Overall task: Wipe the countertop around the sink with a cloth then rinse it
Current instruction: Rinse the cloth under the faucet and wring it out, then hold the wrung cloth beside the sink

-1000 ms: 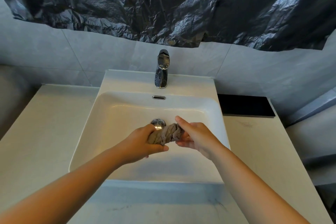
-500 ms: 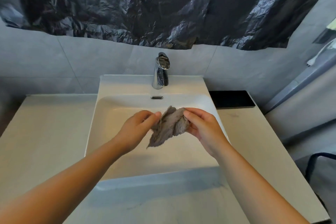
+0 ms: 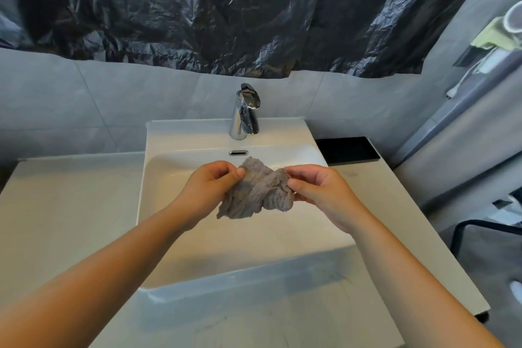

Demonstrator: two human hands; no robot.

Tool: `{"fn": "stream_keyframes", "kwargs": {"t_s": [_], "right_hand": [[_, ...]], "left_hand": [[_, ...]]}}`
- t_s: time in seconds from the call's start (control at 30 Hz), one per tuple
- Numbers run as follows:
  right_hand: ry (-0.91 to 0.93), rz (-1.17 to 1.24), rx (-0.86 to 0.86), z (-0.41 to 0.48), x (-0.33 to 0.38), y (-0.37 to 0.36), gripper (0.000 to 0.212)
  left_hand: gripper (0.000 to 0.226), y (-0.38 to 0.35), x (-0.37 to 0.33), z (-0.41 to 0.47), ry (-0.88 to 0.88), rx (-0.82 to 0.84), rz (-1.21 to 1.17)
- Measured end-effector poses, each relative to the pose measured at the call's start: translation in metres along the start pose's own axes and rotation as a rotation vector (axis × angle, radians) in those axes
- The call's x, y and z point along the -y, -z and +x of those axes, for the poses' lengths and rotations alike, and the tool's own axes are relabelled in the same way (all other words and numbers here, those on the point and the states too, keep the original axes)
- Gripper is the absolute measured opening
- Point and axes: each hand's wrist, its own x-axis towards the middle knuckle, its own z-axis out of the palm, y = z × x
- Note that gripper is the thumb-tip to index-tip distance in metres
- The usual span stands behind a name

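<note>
Head view: I hold the cloth (image 3: 258, 192) in the air over the sink (image 3: 158, 206), between my two hands, so that any drips fall into the basin and not onto the countertop (image 3: 70, 220) to either side. It hangs just on the near side of the faucet (image 3: 245, 113), which looks shut off: I see no stream of water.

My left hand (image 3: 210, 189) pinches the far left edge of the cloth between thumb and fingertips, the other fingers curled in. My right hand (image 3: 316, 192) is closed on the bunched right side, thumb on top and fingers folded beneath. Both grips are tight on the fabric, with nothing else touched. The cloth is crumpled in the middle and one corner droops toward the near left, so I judge I am spreading it out rather than wringing it.

A black tray (image 3: 348, 150) sits on the counter at the far right, well apart from my hands.
</note>
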Motion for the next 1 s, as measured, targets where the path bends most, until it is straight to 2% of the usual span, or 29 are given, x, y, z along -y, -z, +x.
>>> {"fn": "stream_keyframes", "kwargs": {"t_s": [0.1,0.2,0.37,0.47,0.57,0.63,0.73,0.83,0.93,1.0], "right_hand": [[0.002,0.046,-0.068,-0.003,-0.001,-0.002,0.016],[-0.030,0.152,-0.079,-0.007,-0.003,-0.004,0.012],[-0.023,0.193,-0.188,-0.015,-0.003,0.003,0.022],[-0.175,0.264,-0.149,-0.025,-0.009,0.013,0.039],[-0.126,0.220,-0.215,-0.034,-0.015,0.029,0.018],[-0.062,0.285,-0.275,-0.039,-0.018,0.043,0.019],[-0.042,0.347,-0.320,-0.049,-0.024,0.064,0.024],[-0.064,0.268,-0.387,-0.057,-0.032,0.095,0.027],[-0.162,0.331,-0.305,-0.070,-0.038,0.133,0.029],[-0.199,0.403,-0.239,-0.082,-0.046,0.165,0.033]], "left_hand": [[0.026,-0.007,-0.004,0.000,-0.075,0.021,0.176],[0.018,-0.016,-0.010,0.001,-0.141,0.086,0.227],[0.039,-0.029,-0.016,0.010,-0.018,0.133,0.083],[0.025,-0.047,-0.019,0.014,0.000,0.108,-0.004],[0.020,-0.072,-0.022,0.016,0.016,0.171,-0.018],[0.016,-0.092,-0.025,0.018,0.013,0.200,-0.026],[0.013,-0.131,-0.030,0.020,-0.078,0.111,0.028],[0.013,-0.174,-0.035,0.024,-0.102,0.038,0.026],[0.013,-0.218,-0.040,0.027,-0.035,0.049,-0.083],[0.011,-0.257,-0.045,0.027,-0.014,-0.008,-0.132]]}}
